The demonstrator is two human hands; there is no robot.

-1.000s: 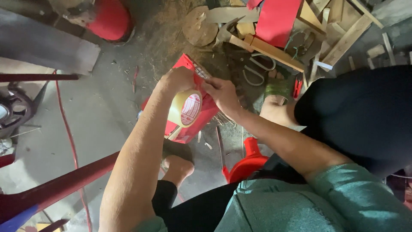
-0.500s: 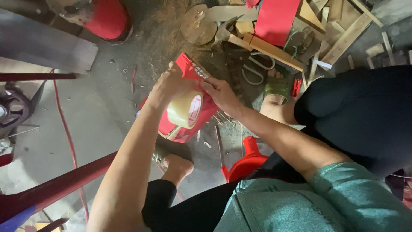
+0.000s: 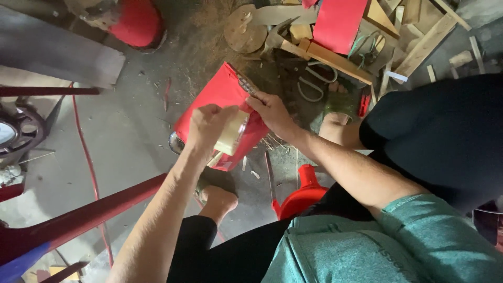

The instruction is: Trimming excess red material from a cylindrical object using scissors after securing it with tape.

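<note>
While gripped over the dusty concrete floor (image 3: 131,131), red folded sheet (image 3: 217,97) held mid-air above the knees; left hand (image 3: 209,126) curled tight around a roll of clear tape (image 3: 233,133), pressed against the sheet; right hand (image 3: 272,112) pinching the sheet's upper edge, fingers closed; scissors (image 3: 317,81) lying among wood scraps (image 3: 335,60) beyond.

Flat red pkg (image 3: 217,99) at centre, held w/ a pale tape roll (image 3: 232,133) against it; another red sheet (image 3: 339,23) lies far right.

red sheet (image 3: 220,97): lower part behind left hand (image 3: 209,126) | tape roll (image 3: 232,133): half covered
</note>
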